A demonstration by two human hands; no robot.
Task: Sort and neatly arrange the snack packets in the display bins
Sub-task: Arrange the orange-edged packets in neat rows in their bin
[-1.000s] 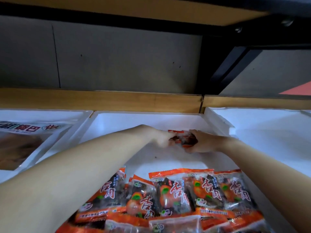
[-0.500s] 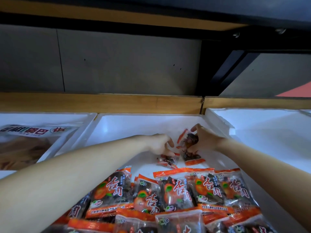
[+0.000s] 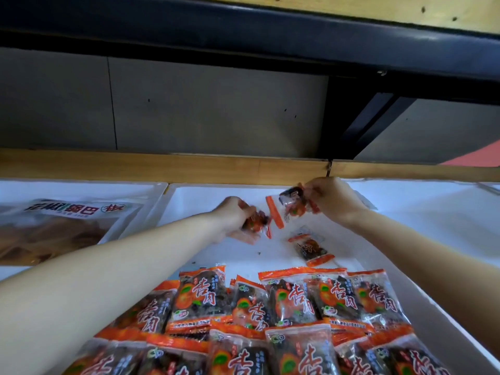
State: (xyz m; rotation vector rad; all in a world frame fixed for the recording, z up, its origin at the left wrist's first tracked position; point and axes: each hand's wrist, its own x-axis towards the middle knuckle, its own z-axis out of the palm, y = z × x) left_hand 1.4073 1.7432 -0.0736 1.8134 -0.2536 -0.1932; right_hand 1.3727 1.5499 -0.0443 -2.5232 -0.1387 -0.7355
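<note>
Both arms reach to the far end of the middle white bin (image 3: 216, 193). My left hand (image 3: 234, 220) grips a small orange-edged snack packet (image 3: 257, 221). A second packet (image 3: 290, 205) hangs lifted above the bin floor, pinched in my right hand (image 3: 331, 198). A third loose packet (image 3: 311, 247) lies flat on the white floor just below the right hand. Several identical orange and clear packets (image 3: 286, 301) lie in overlapping rows at the near end of the bin.
The left bin (image 3: 159, 190) holds a large clear bag (image 3: 62, 226) with a printed label. The right bin (image 3: 433, 207) shows only white floor. A wooden rail (image 3: 189, 166) runs behind the bins, under a dark shelf beam (image 3: 243, 39).
The hands have separated, each with its own packet. The right hand lifted its packet up toward the back wall. One packet has dropped onto the bin floor.
</note>
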